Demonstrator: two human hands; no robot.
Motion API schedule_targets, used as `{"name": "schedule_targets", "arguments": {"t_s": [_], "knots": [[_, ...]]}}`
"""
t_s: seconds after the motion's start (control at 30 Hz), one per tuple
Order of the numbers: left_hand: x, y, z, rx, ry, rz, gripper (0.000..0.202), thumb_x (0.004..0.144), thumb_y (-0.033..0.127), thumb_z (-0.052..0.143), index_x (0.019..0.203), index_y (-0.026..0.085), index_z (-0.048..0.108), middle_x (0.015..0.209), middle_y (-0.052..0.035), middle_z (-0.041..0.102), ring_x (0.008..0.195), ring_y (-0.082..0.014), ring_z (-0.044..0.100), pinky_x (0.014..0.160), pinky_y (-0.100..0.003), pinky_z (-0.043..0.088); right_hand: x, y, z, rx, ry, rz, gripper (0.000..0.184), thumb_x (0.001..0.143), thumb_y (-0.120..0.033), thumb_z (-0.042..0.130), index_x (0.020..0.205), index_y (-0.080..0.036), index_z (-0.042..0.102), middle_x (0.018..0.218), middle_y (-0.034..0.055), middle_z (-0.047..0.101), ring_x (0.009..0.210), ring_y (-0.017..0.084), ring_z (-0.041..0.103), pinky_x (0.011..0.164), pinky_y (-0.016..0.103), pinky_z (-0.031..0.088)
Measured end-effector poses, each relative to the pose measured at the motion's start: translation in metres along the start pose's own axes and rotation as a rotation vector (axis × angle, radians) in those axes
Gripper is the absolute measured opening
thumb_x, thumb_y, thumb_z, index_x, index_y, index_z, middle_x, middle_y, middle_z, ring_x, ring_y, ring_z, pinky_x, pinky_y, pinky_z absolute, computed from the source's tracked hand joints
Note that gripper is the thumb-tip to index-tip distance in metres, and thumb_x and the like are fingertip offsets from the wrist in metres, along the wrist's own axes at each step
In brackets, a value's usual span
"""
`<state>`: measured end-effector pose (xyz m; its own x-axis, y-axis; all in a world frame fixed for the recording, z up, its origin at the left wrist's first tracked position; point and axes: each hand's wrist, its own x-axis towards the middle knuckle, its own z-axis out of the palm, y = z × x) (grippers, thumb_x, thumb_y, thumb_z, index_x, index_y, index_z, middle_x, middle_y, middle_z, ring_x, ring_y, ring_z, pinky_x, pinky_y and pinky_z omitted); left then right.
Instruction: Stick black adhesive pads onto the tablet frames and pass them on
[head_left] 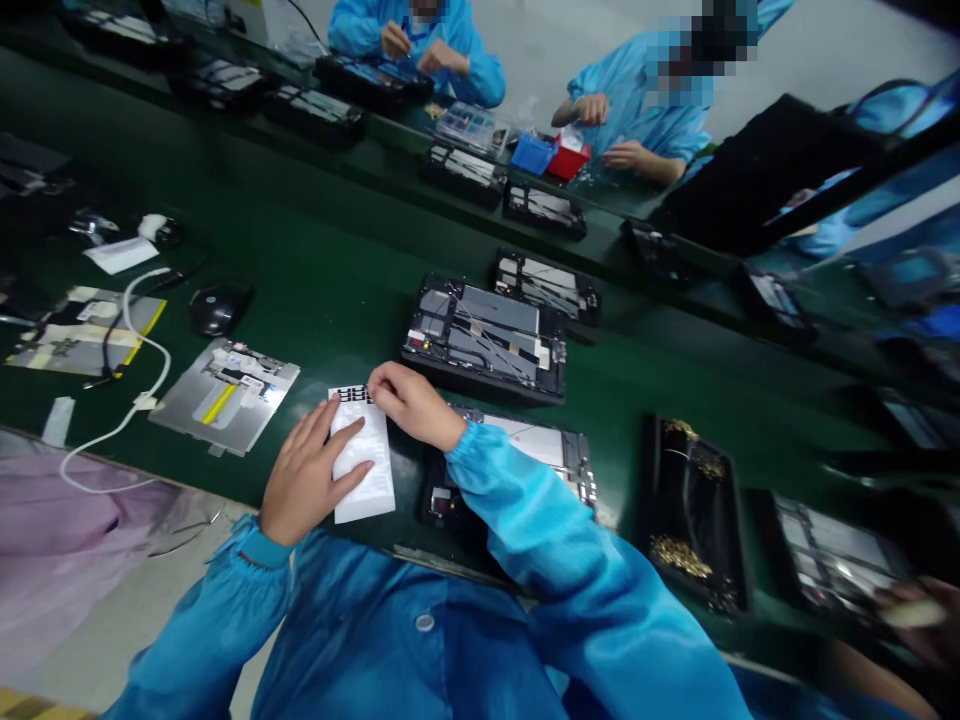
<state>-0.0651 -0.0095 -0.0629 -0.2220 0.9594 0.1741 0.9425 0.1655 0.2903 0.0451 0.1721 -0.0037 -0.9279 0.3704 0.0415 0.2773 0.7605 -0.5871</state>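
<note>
My left hand (306,474) lies with fingers stretched out flat on a white backing sheet (367,490) near the table's front edge, pressing it down. A row of small black stickers (352,395) runs along the sheet's far end. My right hand (409,403) is curled there, its fingertips pinched at that row; what they hold is too small to make out. My right forearm crosses an open tablet chassis (551,450) in a black tray. Beyond it sits another opened tablet (487,340) showing its battery and cables.
A grey metal plate (225,392), a black mouse (217,308) and a white cable (142,350) lie to the left. A black tray with gold parts (694,510) sits at right. Two people in blue coats work across the green belt (300,230), among more trays.
</note>
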Motion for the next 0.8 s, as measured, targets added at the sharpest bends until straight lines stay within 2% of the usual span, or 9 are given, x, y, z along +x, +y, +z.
{"name": "schedule_targets", "arguments": {"t_s": [0.1,0.17,0.27,0.37,0.47,0.57,0.67,0.73,0.8], "knots": [[0.004,-0.002,0.000,-0.053,0.015,0.016,0.053,0.097,0.052,0.050,0.143,0.026,0.053,0.168,-0.0097,0.020,0.148,-0.0384,0.036,0.119,-0.058,0.034,-0.075,0.005,-0.037,0.335,0.310,0.030,0.012,0.102,-0.024,0.048,0.094,-0.020,0.055,0.093,0.0025,0.060,0.087,0.015,0.059,0.080,0.028,0.049],[0.006,-0.004,0.000,-0.105,0.052,0.013,0.054,0.099,0.048,0.048,0.148,0.027,0.047,0.170,-0.0068,0.008,0.148,-0.0419,0.033,0.118,-0.061,0.035,-0.138,0.016,-0.050,0.400,0.508,0.178,0.013,0.102,-0.028,0.048,0.093,-0.022,0.055,0.102,0.0048,0.062,0.097,0.018,0.061,0.088,0.032,0.048],[0.008,-0.004,0.000,-0.192,0.179,-0.012,0.064,0.097,0.044,0.054,0.156,0.038,0.031,0.171,0.0015,0.003,0.148,-0.0444,0.031,0.119,-0.065,0.035,-0.226,0.042,-0.042,0.287,0.784,0.541,0.016,0.102,-0.034,0.050,0.094,-0.022,0.056,0.115,0.0094,0.066,0.112,0.021,0.062,0.099,0.040,0.046],[0.006,0.010,-0.002,-0.238,0.296,-0.047,0.071,0.094,0.039,0.059,0.154,0.052,0.023,0.169,0.0136,0.012,0.148,-0.0427,0.033,0.121,-0.067,0.031,-0.282,0.064,-0.015,0.179,0.868,0.749,0.022,0.100,-0.042,0.052,0.093,-0.022,0.056,0.121,0.0134,0.068,0.116,0.025,0.064,0.102,0.045,0.046],[0.000,0.042,-0.005,-0.264,0.339,-0.038,0.075,0.091,0.028,0.063,0.152,0.053,0.028,0.166,0.0152,0.022,0.146,-0.0391,0.039,0.122,-0.064,0.032,-0.299,0.066,0.004,0.202,0.837,0.790,0.020,0.101,-0.040,0.049,0.095,-0.022,0.055,0.122,0.0139,0.069,0.117,0.024,0.066,0.103,0.044,0.049],[-0.003,0.086,-0.001,-0.312,0.311,0.182,0.071,0.087,0.022,0.070,0.150,0.039,0.042,0.158,0.0008,0.044,0.137,-0.0357,0.051,0.119,-0.063,0.037,-0.296,0.048,0.002,0.203,0.769,0.740,0.012,0.103,-0.031,0.047,0.098,-0.023,0.054,0.119,0.0118,0.068,0.115,0.022,0.066,0.101,0.041,0.051],[-0.001,0.126,0.011,-0.402,0.152,0.408,0.037,0.092,0.019,0.065,0.128,0.026,0.061,0.134,-0.0067,0.064,0.127,-0.0291,0.059,0.109,-0.054,0.046,-0.287,0.025,-0.005,0.049,0.615,0.567,0.008,0.101,-0.022,0.050,0.100,-0.023,0.058,0.120,0.0114,0.063,0.118,0.022,0.062,0.100,0.039,0.052],[0.003,0.145,0.021,-0.433,0.088,0.436,0.016,0.095,0.020,0.062,0.110,0.023,0.065,0.121,-0.0063,0.069,0.119,-0.0254,0.062,0.100,-0.047,0.048,-0.280,0.013,-0.004,-0.032,0.515,0.437,0.009,0.099,-0.017,0.053,0.103,-0.023,0.059,0.117,0.0115,0.061,0.115,0.021,0.062,0.096,0.036,0.054],[0.006,0.158,0.029,-0.449,0.072,0.422,0.007,0.097,0.021,0.059,0.101,0.022,0.065,0.113,-0.0055,0.070,0.112,-0.0235,0.063,0.094,-0.043,0.046,-0.275,0.008,0.000,-0.088,0.474,0.367,0.013,0.098,-0.012,0.054,0.105,-0.022,0.059,0.114,0.0117,0.063,0.110,0.021,0.064,0.093,0.035,0.056]]}}
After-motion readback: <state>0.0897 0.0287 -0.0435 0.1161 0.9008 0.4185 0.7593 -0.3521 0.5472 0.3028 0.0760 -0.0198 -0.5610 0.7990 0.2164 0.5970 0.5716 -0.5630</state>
